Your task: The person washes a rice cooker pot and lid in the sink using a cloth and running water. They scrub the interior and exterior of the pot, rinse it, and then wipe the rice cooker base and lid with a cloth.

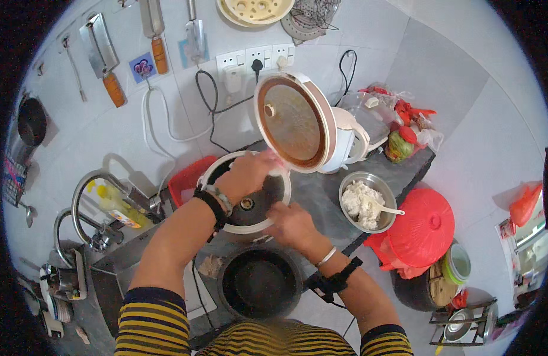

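An electric rice cooker [208,174] stands on the counter with its lid [294,124] raised. The lid's inner face is wet and brownish. Inside the cooker the dark heating plate and its round centre sensor [247,204] show; no inner pot sits in it. My left hand [245,175] reaches over the cooker to the back right rim, by the lid's lower edge. Something pinkish shows at its fingertips, too blurred to name. At the front right rim is my right hand [292,224], fingers curled; its grip is hidden. A dark inner pot [259,285] rests in front of the cooker.
Right of the cooker stands a steel bowl [367,202] of cooked rice with a white spoon, beside a red plastic cover [423,227]. A white kettle [345,142] is behind. Left are a red basin [185,178], a faucet [89,209] and the sink. Cleavers [100,53] hang on the wall.
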### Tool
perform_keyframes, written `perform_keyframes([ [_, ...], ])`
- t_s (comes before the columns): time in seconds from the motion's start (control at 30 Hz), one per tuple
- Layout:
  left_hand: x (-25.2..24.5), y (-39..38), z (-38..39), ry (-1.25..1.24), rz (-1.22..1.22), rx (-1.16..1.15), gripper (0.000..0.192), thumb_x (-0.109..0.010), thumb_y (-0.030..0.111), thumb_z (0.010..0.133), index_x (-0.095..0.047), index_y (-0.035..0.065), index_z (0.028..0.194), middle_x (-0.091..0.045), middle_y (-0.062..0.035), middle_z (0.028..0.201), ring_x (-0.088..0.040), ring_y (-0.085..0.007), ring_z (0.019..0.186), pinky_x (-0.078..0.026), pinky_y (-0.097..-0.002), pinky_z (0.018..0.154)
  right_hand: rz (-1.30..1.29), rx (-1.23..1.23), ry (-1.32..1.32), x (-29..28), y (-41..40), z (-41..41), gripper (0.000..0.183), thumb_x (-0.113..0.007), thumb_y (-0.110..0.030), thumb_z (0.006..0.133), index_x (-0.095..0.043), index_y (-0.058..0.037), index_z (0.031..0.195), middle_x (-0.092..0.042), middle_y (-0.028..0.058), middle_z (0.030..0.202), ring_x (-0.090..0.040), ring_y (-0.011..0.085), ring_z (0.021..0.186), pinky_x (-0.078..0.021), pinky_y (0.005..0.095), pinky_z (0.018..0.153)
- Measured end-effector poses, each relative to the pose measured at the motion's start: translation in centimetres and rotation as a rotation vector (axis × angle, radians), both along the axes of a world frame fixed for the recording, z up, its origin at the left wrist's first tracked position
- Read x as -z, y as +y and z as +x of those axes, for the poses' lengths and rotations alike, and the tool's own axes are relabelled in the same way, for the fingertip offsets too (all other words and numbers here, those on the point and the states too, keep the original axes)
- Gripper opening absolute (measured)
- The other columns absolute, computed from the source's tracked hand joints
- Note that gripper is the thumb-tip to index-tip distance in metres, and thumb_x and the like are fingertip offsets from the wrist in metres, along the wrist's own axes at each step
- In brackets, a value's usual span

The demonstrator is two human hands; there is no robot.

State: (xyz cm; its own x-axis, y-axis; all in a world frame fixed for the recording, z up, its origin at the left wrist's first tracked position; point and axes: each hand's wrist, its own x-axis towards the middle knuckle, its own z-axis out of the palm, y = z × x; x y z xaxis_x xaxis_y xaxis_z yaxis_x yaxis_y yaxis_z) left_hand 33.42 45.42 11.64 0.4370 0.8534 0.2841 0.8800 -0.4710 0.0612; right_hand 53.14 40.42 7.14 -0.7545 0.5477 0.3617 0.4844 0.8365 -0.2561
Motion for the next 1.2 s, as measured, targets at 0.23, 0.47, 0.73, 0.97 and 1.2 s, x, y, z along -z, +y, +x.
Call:
perform_keyframes([
  [0.23, -1.7, 1.2, -0.3, 0.026, -0.139, -0.037, 0.046, -0.058, 0.001, 0.068, -0.057, 0.0097, 0.114, -0.059, -0.0194, 0.112, -0.062, -0.0397, 0.089, -0.051, -0.0471, 0.079, -0.035, -0.010, 0.045, 0.1, 0.2, 0.3, 0.029, -0.071, -0.028, 0.072, -0.064, -0.0103, 0.094, -0.058, 0.0063, 0.094, -0.058, 0.0313, 0.078, -0.0511, 0.0412, 0.068],
  [0.47, 0.3, 1.8, -0.3, 0.047, -0.056, 0.148, 0.046, -0.060, 0.004, 0.069, -0.056, 0.0093, 0.115, -0.056, -0.0189, 0.113, -0.060, -0.0369, 0.098, -0.051, -0.0453, 0.079, -0.067, -0.047, 0.064, -0.5, -0.1, 0.1, 0.029, -0.071, -0.029, 0.073, -0.063, -0.0088, 0.093, -0.057, 0.0080, 0.092, -0.058, 0.0330, 0.078, -0.0505, 0.0423, 0.067],
  [0.73, -1.0, 1.7, -2.9, 0.045, -0.197, -0.055, 0.046, -0.061, 0.008, 0.070, -0.058, 0.0111, 0.115, -0.060, -0.0172, 0.112, -0.061, -0.0332, 0.099, -0.049, -0.0436, 0.084, -0.059, -0.045, 0.047, -0.3, -0.1, 0.1, 0.031, -0.069, -0.031, 0.075, -0.062, -0.0088, 0.097, -0.057, 0.0087, 0.095, -0.058, 0.0344, 0.080, -0.0504, 0.0439, 0.069],
  [0.97, -2.6, 0.5, -6.8, 0.101, -0.466, -0.483, 0.038, -0.062, 0.019, 0.067, -0.064, 0.0100, 0.104, -0.066, -0.0168, 0.099, -0.064, -0.0319, 0.094, -0.051, -0.0413, 0.080, -0.090, 0.017, 0.034, 0.0, 0.0, 0.1, 0.029, -0.071, -0.029, 0.072, -0.064, -0.0148, 0.096, -0.059, 0.0048, 0.097, -0.059, 0.0325, 0.082, -0.0506, 0.0414, 0.070],
  [1.2, -4.1, -3.3, -10.3, -0.060, -0.759, -0.414, 0.035, -0.064, 0.022, 0.068, -0.064, 0.0039, 0.098, -0.068, -0.0125, 0.078, -0.068, -0.0261, 0.075, -0.053, -0.0407, 0.069, -0.125, 0.022, 0.044, -0.4, -0.4, -0.2, 0.032, -0.070, -0.032, 0.072, -0.064, -0.0118, 0.096, -0.060, 0.0078, 0.094, -0.060, 0.0331, 0.085, -0.0499, 0.0425, 0.073],
])
